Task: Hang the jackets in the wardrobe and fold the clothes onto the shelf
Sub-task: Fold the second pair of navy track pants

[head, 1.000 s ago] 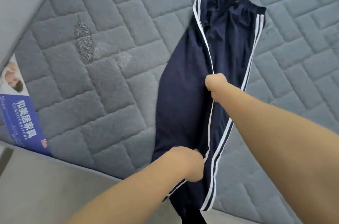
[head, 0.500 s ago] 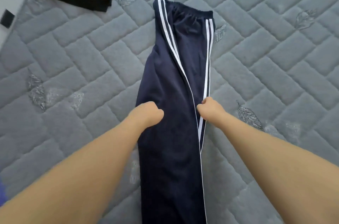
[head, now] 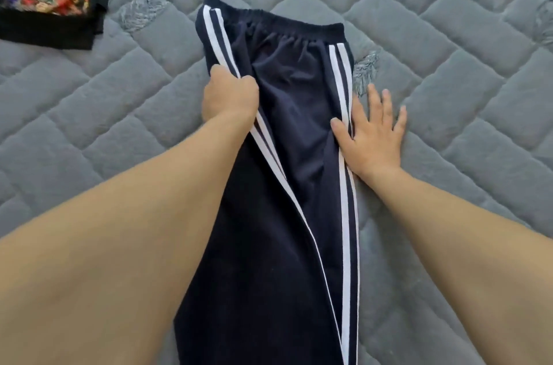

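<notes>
A pair of navy track trousers (head: 287, 173) with white side stripes lies lengthwise on a grey quilted mattress (head: 449, 44), its elastic waistband at the far end and its legs running toward the person and out of the bottom of the view. The left hand (head: 229, 97) has its grip clenched on the left striped edge of the trousers just below the waistband, the fingers curled around a fold of the cloth so that this edge is bunched and turned toward the middle of the garment. The right hand (head: 372, 134) is released, its fingers straight and spread; it rests flat with the thumb and the inner part of the palm on the right striped edge of the trousers and the outer fingers lying on the mattress just beside it. Both bare forearms reach in from the bottom of the view. At the far left corner, well apart from the trousers, a black garment (head: 59, 26) with a multicoloured patterned lining lies crumpled on the mattress.
</notes>
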{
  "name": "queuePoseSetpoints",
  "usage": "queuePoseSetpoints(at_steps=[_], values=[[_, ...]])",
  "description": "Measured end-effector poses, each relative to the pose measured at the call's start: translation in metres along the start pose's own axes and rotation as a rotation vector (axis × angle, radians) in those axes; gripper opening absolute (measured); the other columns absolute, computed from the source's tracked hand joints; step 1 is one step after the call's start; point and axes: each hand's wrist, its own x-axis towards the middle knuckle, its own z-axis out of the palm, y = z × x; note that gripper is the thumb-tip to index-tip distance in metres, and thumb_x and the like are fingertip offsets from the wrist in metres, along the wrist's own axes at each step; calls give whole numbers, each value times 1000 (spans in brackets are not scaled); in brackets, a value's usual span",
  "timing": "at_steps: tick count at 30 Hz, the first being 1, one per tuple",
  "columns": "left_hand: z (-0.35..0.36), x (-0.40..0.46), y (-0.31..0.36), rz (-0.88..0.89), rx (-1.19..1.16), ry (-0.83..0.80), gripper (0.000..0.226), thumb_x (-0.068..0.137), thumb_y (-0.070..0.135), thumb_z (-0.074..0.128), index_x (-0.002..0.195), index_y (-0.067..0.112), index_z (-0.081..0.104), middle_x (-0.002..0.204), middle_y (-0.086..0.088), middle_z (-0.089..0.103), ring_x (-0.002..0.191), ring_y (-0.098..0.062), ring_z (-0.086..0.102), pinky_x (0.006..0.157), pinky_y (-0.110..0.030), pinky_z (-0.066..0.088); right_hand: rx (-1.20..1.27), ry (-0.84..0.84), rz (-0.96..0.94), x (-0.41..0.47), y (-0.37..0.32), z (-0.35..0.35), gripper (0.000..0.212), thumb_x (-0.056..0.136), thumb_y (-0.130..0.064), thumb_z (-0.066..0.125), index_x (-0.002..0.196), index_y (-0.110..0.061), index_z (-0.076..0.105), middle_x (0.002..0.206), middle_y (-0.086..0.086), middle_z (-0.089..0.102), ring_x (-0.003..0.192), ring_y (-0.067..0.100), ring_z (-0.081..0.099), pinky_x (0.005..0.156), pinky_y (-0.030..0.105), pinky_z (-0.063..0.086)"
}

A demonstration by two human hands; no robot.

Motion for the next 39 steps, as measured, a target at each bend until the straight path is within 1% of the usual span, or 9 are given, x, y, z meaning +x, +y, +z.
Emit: queuePoseSetpoints(at_steps=[2, 4, 7, 10, 12, 16, 20, 26, 39], values=[[1, -5, 13, 156, -169, 128, 14, 88, 18, 46, 100, 11, 50, 84, 1, 58, 77, -20, 57, 78, -41, 50, 17, 21, -42, 32, 9, -7, 67, 93, -62, 18, 151, -31, 29, 164, 0, 12, 151, 21, 1, 119, 55, -4], [12, -19, 32, 374, -154, 152, 39, 87, 21, 48, 125, 15, 54, 100, 0, 68, 88, -21, 61, 87, -37, 49, 17, 39, -64, 55, 15, -9, 64, 95, -58, 18, 150, -30, 34, 163, 0, 18, 151, 21, 5, 120, 54, -3], [49, -47, 50, 539, 55, -83, 65, 88, 24, 50, 151, 22, 34, 121, -8, 65, 104, -32, 62, 87, -41, 48, 54, 102, -61, 69, 21, -9, 60, 97, -52, 18, 147, -29, 40, 160, -2, 26, 149, 20, 14, 121, 51, 1], [83, -70, 56, 497, 391, -455, 71, 94, 31, 48, 157, 24, 16, 136, -11, 51, 110, -38, 58, 86, -42, 46, 100, 157, -23, 74, 21, -10, 56, 99, -42, 19, 146, -24, 45, 157, 0, 33, 147, 20, 23, 121, 50, 9], [88, -69, 58, 444, 362, -532, 66, 95, 33, 47, 155, 23, 21, 135, -11, 53, 111, -38, 58, 88, -42, 47, 123, 186, -17, 74, 21, -10, 56, 99, -37, 19, 144, -21, 47, 156, 2, 36, 146, 21, 27, 121, 49, 11], [63, -42, 51, 410, 38, -334, 44, 93, 21, 47, 137, 22, 49, 116, -4, 64, 104, -28, 59, 90, -45, 48, 174, 210, -34, 75, 23, -10, 55, 98, -33, 21, 143, -17, 49, 154, 5, 39, 144, 23, 30, 119, 50, 15], [50, -21, 16, 644, 394, 1, 56, 87, 24, 53, 143, 18, 48, 136, -10, 47, 122, -32, 43, 105, -50, 35, 192, 210, -47, 74, 23, -10, 56, 97, -40, 27, 142, -17, 51, 153, 6, 40, 144, 25, 31, 119, 52, 14], [80, -25, -15, 759, 790, -301, 82, 86, 73, 33, 157, 38, 13, 166, -6, -2, 152, -34, -7, 113, -68, -12, 148, 232, -58, 76, 25, -5, 52, 99, -38, 29, 142, -18, 51, 153, 7, 40, 145, 25, 30, 118, 53, 16], [62, -139, -98, 662, 703, -239, 86, 80, 53, 50, 155, 22, 24, 164, -6, 18, 151, -31, 15, 115, -69, 2, 95, 149, -48, 78, 23, -2, 55, 98, -39, 23, 146, -21, 42, 157, 4, 32, 147, 23, 22, 120, 51, 7]])
